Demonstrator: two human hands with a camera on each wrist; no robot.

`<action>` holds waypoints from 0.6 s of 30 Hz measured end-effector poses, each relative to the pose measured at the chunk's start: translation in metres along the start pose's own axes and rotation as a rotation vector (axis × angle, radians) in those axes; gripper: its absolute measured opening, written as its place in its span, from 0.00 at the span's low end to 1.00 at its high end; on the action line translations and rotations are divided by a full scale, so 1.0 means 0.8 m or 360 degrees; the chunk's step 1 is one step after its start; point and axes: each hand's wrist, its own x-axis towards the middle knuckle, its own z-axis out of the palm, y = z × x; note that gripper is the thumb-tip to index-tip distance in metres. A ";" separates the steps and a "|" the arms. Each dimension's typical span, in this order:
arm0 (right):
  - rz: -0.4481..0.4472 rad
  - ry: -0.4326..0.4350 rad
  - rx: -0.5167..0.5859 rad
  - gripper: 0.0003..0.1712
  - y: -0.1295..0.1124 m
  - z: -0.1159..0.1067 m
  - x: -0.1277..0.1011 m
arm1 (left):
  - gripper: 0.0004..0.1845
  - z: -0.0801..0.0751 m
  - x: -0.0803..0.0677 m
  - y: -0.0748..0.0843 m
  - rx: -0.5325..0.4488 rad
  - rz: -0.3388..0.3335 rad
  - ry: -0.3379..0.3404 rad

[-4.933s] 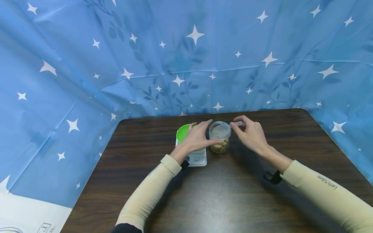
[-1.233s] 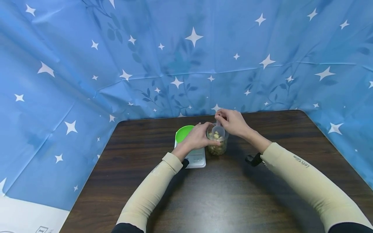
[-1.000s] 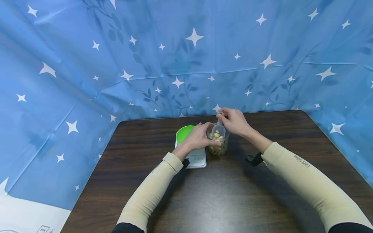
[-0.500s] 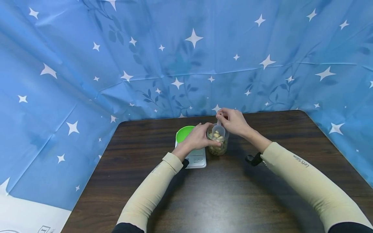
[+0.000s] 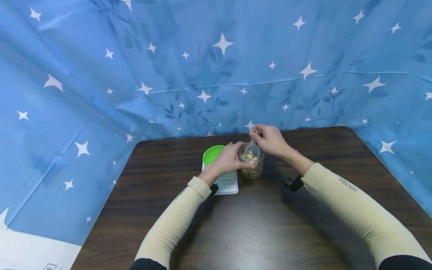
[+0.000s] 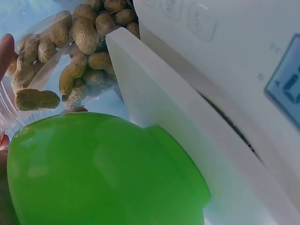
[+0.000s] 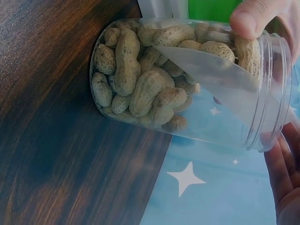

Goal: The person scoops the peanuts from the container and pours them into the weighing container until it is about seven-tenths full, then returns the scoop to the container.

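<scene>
Left hand: the left hand (image 5: 230, 158) stayed curled round the clear plastic jar of unshelled peanuts (image 5: 251, 167), steadying it as in the earlier frames.
Right hand: the right hand (image 5: 269, 139) pinched the handle of the small clear plastic scoop (image 5: 252, 150), bowl down in the jar's mouth.
Change: nearly five seconds back the scoop lay level over the rim; it had since tipped in and taken up a few peanuts.
Jar position: near the dark wooden table's (image 5: 236, 232) far edge, touching the white digital kitchen scale (image 5: 228, 185) at its 3 o'clock.
Scale: the round green plastic bowl (image 5: 212, 154) sat unmoved on it.
</scene>
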 end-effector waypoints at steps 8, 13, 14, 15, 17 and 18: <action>0.0024 0.0001 0.0030 0.15 0.000 -0.001 0.001 | 0.45 -0.001 0.000 -0.001 0.0010 -0.0007 -0.0003; 0.0044 0.0018 0.0022 0.15 0.000 0.000 0.001 | 0.46 -0.001 0.000 0.000 0.0011 -0.0004 -0.0005; 0.0058 0.0027 0.0021 0.15 0.000 0.000 0.001 | 0.46 -0.001 0.000 0.000 0.0007 0.0001 -0.0003; 0.0077 0.0037 0.0024 0.15 0.000 0.001 0.001 | 0.45 -0.001 0.000 -0.001 0.0006 0.0006 -0.0002; 0.0120 0.0052 0.0038 0.17 -0.001 0.001 0.000 | 0.45 -0.001 0.000 0.000 0.0002 0.0012 -0.0001; 0.0144 0.0060 0.0042 0.18 -0.001 0.001 0.000 | 0.45 -0.001 -0.001 0.000 -0.0002 0.0013 -0.0001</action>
